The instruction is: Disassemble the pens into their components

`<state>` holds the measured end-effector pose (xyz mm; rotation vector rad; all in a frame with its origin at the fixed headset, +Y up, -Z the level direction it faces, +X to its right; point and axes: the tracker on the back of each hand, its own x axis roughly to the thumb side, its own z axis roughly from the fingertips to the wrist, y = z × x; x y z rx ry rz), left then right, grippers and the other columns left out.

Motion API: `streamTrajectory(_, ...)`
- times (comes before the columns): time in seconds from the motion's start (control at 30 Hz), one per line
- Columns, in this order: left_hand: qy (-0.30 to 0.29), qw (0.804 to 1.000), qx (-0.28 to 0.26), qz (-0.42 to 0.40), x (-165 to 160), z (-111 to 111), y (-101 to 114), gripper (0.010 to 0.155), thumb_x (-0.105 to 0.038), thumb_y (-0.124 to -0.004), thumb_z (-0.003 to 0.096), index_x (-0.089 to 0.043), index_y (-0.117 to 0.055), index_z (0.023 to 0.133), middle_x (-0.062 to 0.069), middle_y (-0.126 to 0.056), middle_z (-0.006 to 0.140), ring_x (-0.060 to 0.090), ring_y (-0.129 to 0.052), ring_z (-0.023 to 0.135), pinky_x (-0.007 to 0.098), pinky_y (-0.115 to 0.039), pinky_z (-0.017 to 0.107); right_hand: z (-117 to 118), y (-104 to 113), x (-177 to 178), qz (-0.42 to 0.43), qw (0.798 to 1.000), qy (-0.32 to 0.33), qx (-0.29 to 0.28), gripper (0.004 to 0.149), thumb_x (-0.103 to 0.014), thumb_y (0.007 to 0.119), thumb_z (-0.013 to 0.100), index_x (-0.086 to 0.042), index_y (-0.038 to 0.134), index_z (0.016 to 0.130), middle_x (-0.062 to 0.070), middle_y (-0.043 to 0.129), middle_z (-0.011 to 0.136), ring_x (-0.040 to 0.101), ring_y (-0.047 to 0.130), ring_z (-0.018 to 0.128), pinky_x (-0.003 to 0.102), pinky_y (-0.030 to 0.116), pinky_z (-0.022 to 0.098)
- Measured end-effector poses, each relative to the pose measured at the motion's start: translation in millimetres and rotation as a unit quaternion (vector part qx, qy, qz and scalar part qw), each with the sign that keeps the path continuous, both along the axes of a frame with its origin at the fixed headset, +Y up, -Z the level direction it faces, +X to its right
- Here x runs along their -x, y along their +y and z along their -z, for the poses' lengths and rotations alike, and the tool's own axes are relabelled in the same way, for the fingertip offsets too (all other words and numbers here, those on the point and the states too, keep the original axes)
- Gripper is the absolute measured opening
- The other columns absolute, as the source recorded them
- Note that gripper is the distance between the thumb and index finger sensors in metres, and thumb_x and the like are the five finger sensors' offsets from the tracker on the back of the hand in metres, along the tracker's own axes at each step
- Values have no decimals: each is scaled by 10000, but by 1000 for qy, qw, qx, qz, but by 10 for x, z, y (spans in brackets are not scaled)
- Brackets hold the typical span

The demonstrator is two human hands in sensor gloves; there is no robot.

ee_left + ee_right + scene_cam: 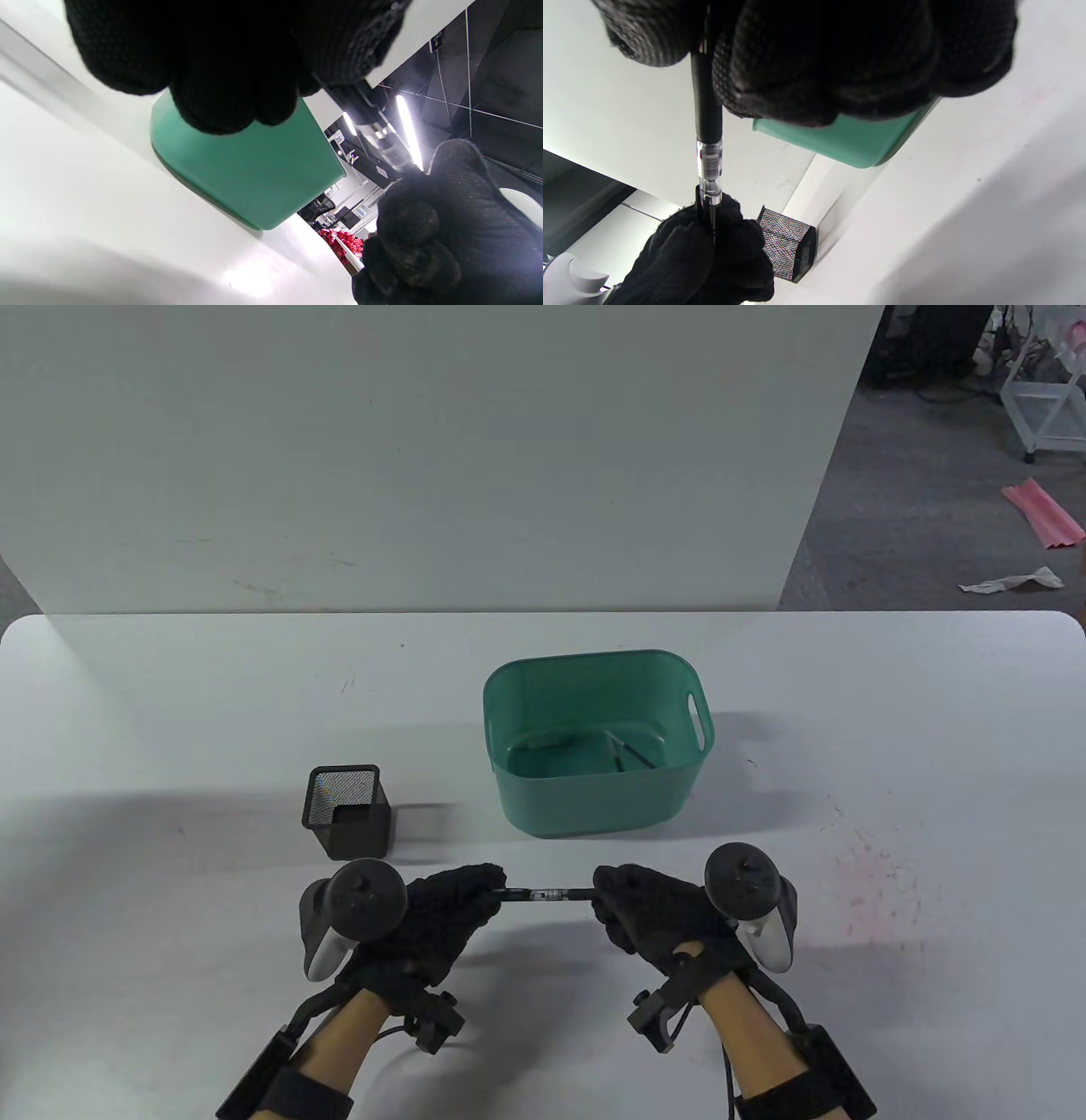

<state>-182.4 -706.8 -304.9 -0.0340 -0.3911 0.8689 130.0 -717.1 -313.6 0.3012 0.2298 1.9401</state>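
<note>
Pen: slim black pen with a clear plastic mid-section (543,893), held level just above the white bench (170,712), in front of the teal basket.
Left hand: black-gloved left hand (437,912), fingers curled round one end of the pen; in the right wrist view the clear section meets these fingers.
Right hand: black-gloved right hand (653,912), fingers wrapped round the black barrel at the other end.
Why this hold: a grip on each end with the joint bare between them looks set for twisting or pulling the barrel apart, and I judge that to be the step in hand.
Basket: teal plastic basket with a handle slot (594,806), just beyond the hands, a handy drop spot; thin dark parts, probably pen pieces, lie on its floor.
Pen cup: small black mesh pen cup (348,812), left of the basket, near the left hand.
Hard to tell: both pen ends are buried in the gloves, so tip and cap cannot be told apart.
Also unclear: whether the joint has loosened, what the cup holds, and exactly what lies in the basket.
</note>
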Motion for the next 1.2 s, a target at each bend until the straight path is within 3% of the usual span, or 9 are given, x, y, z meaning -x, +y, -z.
streamTrajectory(0.17, -7, 1000, 16, -10, -5, 8, -18, 440, -404, -774, 505, -250, -821, 914, 82, -994, 775, 225, -1072, 579, 517, -880, 498, -19, 36, 12, -9, 999, -42, -8, 555, -607, 640, 530, -114, 893, 556, 8, 915, 304, 239, 949, 324, 521, 828, 405)
streamTrajectory(0.37, -9, 999, 28, -20, 3, 18, -22, 440, -400, -779, 501, -248, -824, 912, 84, -996, 770, 222, -1072, 575, 515, -883, 499, -21, -19, 24, 34, 998, -49, 4, 539, -593, 656, 531, -108, 891, 548, 13, 912, 301, 246, 949, 333, 530, 823, 410)
streamTrajectory(0.63, -24, 996, 77, -49, 26, 49, -96, 438, -381, -783, 502, -213, -841, 902, 110, -1012, 728, 228, -1075, 534, 522, -882, 482, -18, -5, 41, 47, 998, -44, -14, 481, -503, 695, 552, -59, 858, 637, 55, 904, 397, 281, 933, 439, 563, 778, 488)
streamTrajectory(0.8, -26, 993, 93, -63, 65, 85, -112, 434, -380, -793, 500, -221, -842, 901, 109, -1011, 732, 229, -1075, 537, 521, -882, 482, -9, 4, 53, 40, 999, 5, -10, 443, -460, 716, 556, -84, 767, 785, 108, 872, 606, 344, 865, 639, 614, 692, 582)
streamTrajectory(0.9, -13, 995, 79, -51, 98, 104, -84, 432, -390, -793, 500, -235, -838, 901, 97, -1011, 736, 221, -1076, 543, 515, -885, 483, -23, -27, 31, 19, 1000, -15, -19, 511, -510, 721, 558, -115, 737, 881, 105, 878, 720, 357, 864, 695, 614, 705, 573)
streamTrajectory(0.97, -5, 995, 80, -61, 116, 104, -85, 433, -395, -789, 504, -241, -830, 906, 94, -1006, 742, 221, -1073, 547, 517, -880, 487, -28, -48, 7, 6, 999, -34, -23, 572, -572, 678, 556, -94, 764, 858, 111, 903, 677, 360, 888, 648, 602, 728, 548)
streamTrajectory(1.1, -7, 995, 83, -59, 126, 90, -115, 434, -393, -790, 504, -243, -824, 911, 94, -999, 749, 226, -1066, 555, 522, -874, 490, -24, -44, 8, 21, 999, -28, -11, 477, -501, 691, 578, -90, 840, 768, 99, 941, 570, 344, 926, 564, 592, 756, 512)
streamTrajectory(1.2, -11, 994, 87, -58, 133, 99, -128, 433, -389, -788, 505, -246, -823, 911, 94, -997, 753, 229, -1066, 560, 524, -872, 494, -26, -28, 10, 23, 999, -24, -22, 427, -457, 732, 578, -112, 836, 807, 107, 932, 626, 353, 912, 609, 598, 742, 537)
